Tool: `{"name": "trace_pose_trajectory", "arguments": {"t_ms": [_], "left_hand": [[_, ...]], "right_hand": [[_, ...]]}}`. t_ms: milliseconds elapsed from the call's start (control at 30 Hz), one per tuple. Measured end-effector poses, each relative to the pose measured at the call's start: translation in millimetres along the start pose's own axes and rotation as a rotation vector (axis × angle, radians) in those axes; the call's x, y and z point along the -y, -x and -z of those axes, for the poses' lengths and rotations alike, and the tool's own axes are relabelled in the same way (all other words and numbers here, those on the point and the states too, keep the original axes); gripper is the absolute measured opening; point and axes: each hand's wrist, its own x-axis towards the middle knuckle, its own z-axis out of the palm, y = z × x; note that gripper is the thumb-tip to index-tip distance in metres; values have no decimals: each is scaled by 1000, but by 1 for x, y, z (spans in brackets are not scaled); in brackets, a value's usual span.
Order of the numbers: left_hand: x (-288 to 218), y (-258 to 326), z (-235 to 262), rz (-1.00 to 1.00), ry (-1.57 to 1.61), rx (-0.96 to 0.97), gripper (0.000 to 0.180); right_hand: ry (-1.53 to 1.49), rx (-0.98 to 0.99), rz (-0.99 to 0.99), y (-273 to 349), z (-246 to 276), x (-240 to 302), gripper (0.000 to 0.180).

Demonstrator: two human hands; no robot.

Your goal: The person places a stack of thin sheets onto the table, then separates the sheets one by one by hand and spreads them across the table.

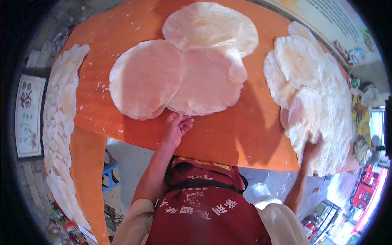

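Note:
In front of me lie thin, pale round flatbreads in three overlapping stacks: a left stack (143, 79), a middle stack (210, 83) and a far stack (208, 26). My left hand (178, 128) is palm up at the near edge where the left and middle stacks meet. Its fingers are loosely curled and apart, fingertips close to the breads' rim. Off to the right, my right hand (313, 149) reaches onto a spread-out pile of flatbreads (330, 106). It grips the near end of one flatbread (304, 110) there, its fingers partly hidden and dim.
An orange cloth (196, 143) covers the table, with pale crumbs scattered on it. Along the left side runs a long row of overlapping flatbreads (61, 134). A blue stool (109, 175) stands below the table at left. A framed sign (30, 116) hangs far left.

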Motion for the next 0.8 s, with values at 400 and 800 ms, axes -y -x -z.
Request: {"name": "trace_pose_trajectory", "arguments": {"t_ms": [400, 800], "left_hand": [[3, 26, 8, 169, 43, 3, 24], [-2, 35, -33, 47, 455, 378, 62]], "right_hand": [[-1305, 1155, -523, 67, -32, 335, 34], [-1272, 935, -589, 50, 105, 255, 27]]}}
